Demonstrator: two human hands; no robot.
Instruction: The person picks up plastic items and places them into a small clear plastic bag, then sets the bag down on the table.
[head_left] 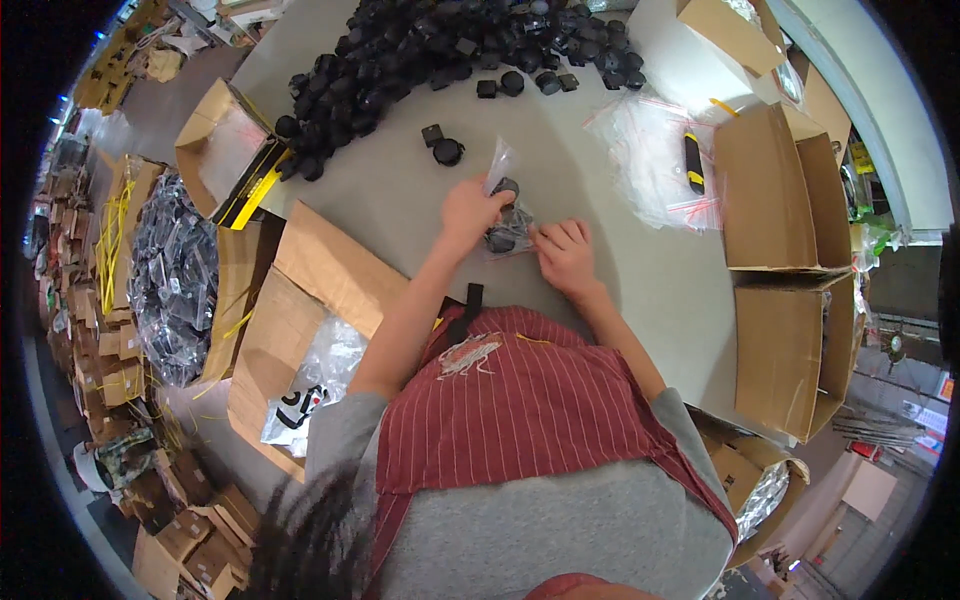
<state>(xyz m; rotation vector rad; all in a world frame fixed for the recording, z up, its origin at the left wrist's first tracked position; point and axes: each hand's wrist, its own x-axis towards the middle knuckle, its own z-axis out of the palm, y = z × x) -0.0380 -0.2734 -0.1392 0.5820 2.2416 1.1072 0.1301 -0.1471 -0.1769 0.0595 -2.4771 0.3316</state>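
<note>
Both hands (520, 235) on clear bag (505, 205)

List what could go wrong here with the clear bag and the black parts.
1. The left hand grips the thin clear bag only at its open mouth; a black part already inside could tip out or the film could tear.
2. The right hand only pins the bag's lower edge, so it may slide on the smooth table.
3. A loose black caster nearby could roll away.
</note>
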